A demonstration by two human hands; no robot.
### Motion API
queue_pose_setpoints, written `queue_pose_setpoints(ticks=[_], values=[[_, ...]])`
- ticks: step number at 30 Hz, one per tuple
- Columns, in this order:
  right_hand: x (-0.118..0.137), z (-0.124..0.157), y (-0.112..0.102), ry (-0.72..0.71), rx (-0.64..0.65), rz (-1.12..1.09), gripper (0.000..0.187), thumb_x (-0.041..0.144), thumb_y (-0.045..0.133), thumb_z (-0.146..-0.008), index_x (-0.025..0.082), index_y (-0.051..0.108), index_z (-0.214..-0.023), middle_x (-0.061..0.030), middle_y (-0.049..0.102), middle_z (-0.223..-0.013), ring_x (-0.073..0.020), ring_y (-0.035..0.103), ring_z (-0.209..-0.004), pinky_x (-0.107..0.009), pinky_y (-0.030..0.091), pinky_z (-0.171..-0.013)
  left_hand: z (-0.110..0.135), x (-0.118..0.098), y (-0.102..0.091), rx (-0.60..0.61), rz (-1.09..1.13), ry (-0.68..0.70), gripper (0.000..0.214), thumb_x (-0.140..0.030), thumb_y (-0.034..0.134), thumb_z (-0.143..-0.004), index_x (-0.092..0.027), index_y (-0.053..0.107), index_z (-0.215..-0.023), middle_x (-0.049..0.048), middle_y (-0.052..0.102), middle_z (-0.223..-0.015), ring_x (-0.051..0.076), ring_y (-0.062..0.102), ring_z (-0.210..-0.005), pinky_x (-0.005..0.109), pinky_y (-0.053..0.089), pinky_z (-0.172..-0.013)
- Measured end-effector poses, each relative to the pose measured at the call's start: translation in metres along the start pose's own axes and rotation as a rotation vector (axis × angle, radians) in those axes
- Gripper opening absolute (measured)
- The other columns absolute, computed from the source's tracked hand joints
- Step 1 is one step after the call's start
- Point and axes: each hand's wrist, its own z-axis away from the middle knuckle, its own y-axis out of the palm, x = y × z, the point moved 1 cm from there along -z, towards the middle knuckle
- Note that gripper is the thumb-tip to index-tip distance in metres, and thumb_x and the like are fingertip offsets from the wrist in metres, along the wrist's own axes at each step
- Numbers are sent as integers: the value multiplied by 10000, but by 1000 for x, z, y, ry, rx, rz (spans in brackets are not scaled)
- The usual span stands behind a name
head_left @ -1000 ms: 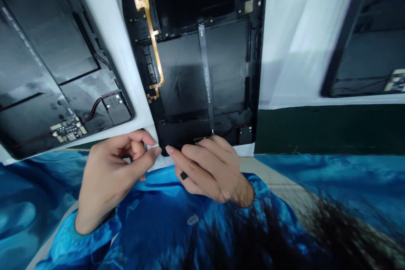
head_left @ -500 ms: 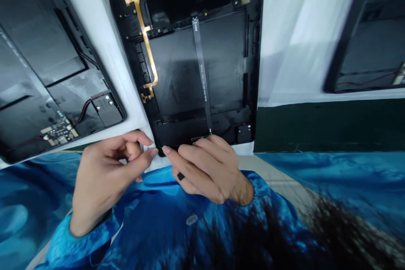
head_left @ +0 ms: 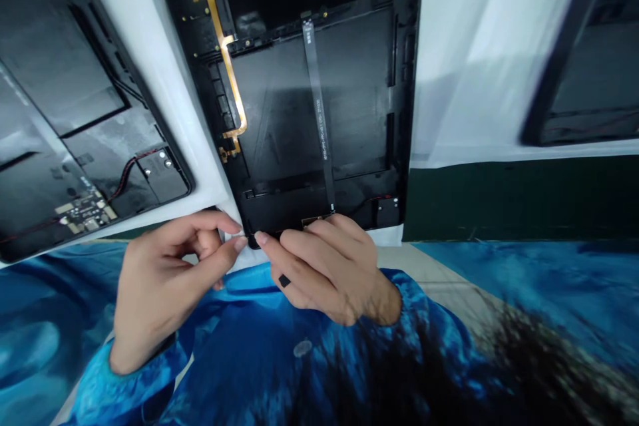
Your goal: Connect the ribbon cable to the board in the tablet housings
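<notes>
The view has tipped, so the tablet (head_left: 279,113) sits higher and further left, and its gold strip (head_left: 225,60) now runs off the top edge. The left hand (head_left: 164,286) has moved slightly left, its thumb a little lower beside the tablet's corner. The little circuit board on the far-right tablet (head_left: 589,80) has gone out of view.

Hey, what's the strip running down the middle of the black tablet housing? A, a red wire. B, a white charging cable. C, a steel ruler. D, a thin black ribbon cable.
D: the thin black ribbon cable lies down the centre of the black tablet housing, its lower end just above the right hand.
</notes>
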Motion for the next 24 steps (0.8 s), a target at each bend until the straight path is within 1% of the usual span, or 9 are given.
queue_pose_setpoints(ticks=[2,6,12,14,16,18,20,22,24], values=[[0,1,-1,9,10,-5,201,147,665,-794,150,752,-975,31,633,-731,-111,497,-656,-316,372,-573,-2,-1,-2,32,-7,-6,197,-384,773,-805,-217,725,-897,-67,511,-487,36,460,-415,78,382,-431],[1,3,-1,18,67,4,212,163,692,-784,192,756,-985,20,641,-753,-120,524,-684,-323,397,-575,-4,-2,-4,42,-1,-24,195,-393,767,-804,-211,722,-858,-62,510,-479,40,463,-417,83,392,-444],[0,4,0,7,50,13,191,197,687,-805,197,745,-987,25,631,-778,-109,501,-671,-317,366,-577,6,0,-5,127,-69,-38,227,-446,733,-831,-219,729,-830,-54,567,-521,45,467,-426,94,360,-413],[0,4,1,9,42,20,177,194,685,-805,215,748,-969,26,633,-779,-109,500,-668,-316,361,-573,8,1,-4,81,-111,-3,225,-446,716,-847,-223,732,-826,-53,580,-542,49,466,-439,103,351,-407],[0,4,1,15,31,31,157,184,671,-808,237,752,-933,35,636,-766,-108,493,-658,-313,362,-567,8,0,-3,46,-153,83,205,-425,699,-865,-227,724,-819,-55,580,-555,51,477,-462,109,361,-428],[1,3,1,16,34,37,155,178,657,-812,243,750,-919,46,640,-754,-105,479,-650,-310,367,-568,6,-3,-2,55,-195,188,170,-389,676,-885,-232,710,-827,-66,570,-559,44,478,-476,107,381,-475],[1,3,0,13,45,36,160,182,652,-818,229,745,-939,49,648,-760,-101,469,-648,-309,371,-575,3,-5,-2,79,-235,252,149,-351,651,-903,-230,696,-828,-78,551,-550,34,462,-473,103,390,-515],[1,3,-1,9,54,24,180,182,658,-818,198,742,-976,43,653,-763,-102,472,-651,-312,371,-576,0,-7,-2,86,-251,257,170,-337,633,-913,-221,684,-800,-84,519,-525,29,435,-458,102,375,-512],[0,2,-1,9,53,11,200,179,665,-815,166,740,-1000,38,651,-755,-107,479,-656,-316,364,-569,-1,-9,-2,95,-246,221,205,-343,621,-920,-213,674,-770,-85,511,-517,28,433,-452,101,363,-496]])
